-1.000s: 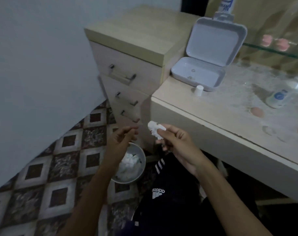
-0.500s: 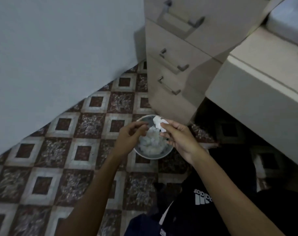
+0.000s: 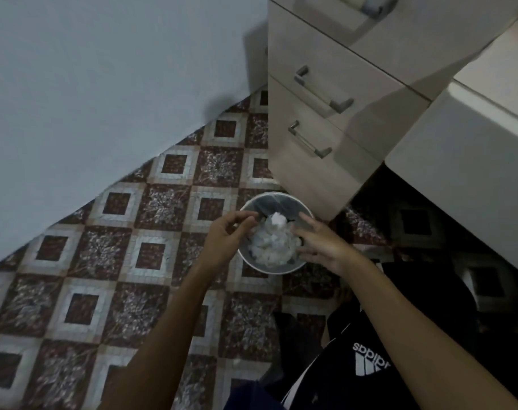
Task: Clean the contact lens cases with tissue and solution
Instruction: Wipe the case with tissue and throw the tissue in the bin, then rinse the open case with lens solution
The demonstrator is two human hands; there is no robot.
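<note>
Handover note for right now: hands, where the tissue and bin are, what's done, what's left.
Left hand: fingers loosely curled, holding nothing, over the left rim of the bin.
Right hand: open, fingers spread, holding nothing, over the right rim.
Waste bin: on the tiled floor beside the drawer unit, holding crumpled tissues.
Used tissue wad: free of both hands, on top of the pile or just landing; cannot tell which.
Done: used tissue discarded.
Left: lens cases and solution are out of view, so their state cannot be judged; check the desk.
</note>
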